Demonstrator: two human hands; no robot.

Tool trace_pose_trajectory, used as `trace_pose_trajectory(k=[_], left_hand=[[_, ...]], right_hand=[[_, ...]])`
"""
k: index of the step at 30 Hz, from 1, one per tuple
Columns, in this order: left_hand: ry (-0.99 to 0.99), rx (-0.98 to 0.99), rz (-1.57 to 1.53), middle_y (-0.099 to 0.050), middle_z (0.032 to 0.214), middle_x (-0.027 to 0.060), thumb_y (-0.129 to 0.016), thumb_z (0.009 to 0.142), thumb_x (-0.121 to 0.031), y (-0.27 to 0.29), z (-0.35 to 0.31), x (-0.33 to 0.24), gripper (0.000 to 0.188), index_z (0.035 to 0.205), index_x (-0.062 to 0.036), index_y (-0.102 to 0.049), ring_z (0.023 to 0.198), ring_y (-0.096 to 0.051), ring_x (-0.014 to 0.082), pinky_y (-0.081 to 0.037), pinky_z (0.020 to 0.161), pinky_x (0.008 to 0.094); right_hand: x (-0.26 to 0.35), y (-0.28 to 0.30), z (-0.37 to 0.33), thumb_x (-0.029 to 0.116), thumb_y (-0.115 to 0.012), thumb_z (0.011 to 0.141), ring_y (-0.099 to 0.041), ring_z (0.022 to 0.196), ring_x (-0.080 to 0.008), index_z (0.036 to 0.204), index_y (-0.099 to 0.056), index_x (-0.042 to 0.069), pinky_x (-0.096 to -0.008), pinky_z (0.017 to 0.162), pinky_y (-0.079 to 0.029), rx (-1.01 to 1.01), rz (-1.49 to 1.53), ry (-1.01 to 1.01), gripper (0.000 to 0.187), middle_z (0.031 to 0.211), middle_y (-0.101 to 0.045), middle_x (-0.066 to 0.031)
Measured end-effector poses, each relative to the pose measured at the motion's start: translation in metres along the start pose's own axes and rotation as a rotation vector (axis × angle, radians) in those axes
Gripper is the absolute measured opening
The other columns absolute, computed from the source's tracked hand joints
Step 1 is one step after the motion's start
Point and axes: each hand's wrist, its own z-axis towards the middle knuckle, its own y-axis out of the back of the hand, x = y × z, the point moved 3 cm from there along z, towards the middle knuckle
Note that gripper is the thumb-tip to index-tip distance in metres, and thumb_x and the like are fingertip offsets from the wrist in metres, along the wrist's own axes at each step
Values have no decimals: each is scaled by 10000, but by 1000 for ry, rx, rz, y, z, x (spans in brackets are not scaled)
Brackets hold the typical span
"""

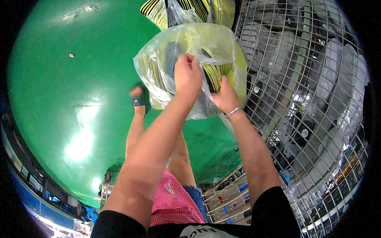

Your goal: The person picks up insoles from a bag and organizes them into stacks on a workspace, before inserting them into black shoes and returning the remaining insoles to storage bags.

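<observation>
Clear plastic bag (190, 59) of yellow-black pieces (216, 73), gripped by both hands.

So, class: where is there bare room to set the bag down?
Left of the clear plastic bag held by left hand and right hand, the green floor lies bare beyond the person's foot. The right is crowded: a wire cage packed with parts.

Clear plastic bag (190, 59) of yellow-black parts at centre, second similar bag (186, 10) above
</observation>
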Motion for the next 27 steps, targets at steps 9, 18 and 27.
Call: trace_pose_trajectory(k=[9, 18, 27], left_hand=[[-19, 213, -181, -556, 787, 161, -455, 792, -135, -6, 8, 26, 140, 873, -21, -457, 727, -535, 299, -414, 654, 346], [425, -101, -216, -536, 739, 185, -435, 783, -134, -5, 7, 50, 139, 850, -14, -456, 685, -524, 319, -413, 629, 372], [36, 144, 71, -528, 752, 196, -454, 776, -126, -13, -27, 45, 113, 820, -22, -460, 709, -519, 350, -413, 637, 388]], right_hand=[[22, -11, 19, 212, -650, 593, -501, 861, -393, 1047, -381, 18, -410, 758, -403, -261, 98, 51, 562, 996, -494, -248], [-3, 0, -46, 101, -671, 631, -546, 818, -241, 988, -402, 15, -324, 718, -429, -273, 617, -48, 455, 902, -551, -140], [-54, 63, -107, 129, -597, 736, -485, 955, -211, 1069, -465, -2, -316, 845, -363, -783, 752, -81, 382, 1077, -499, -99]])
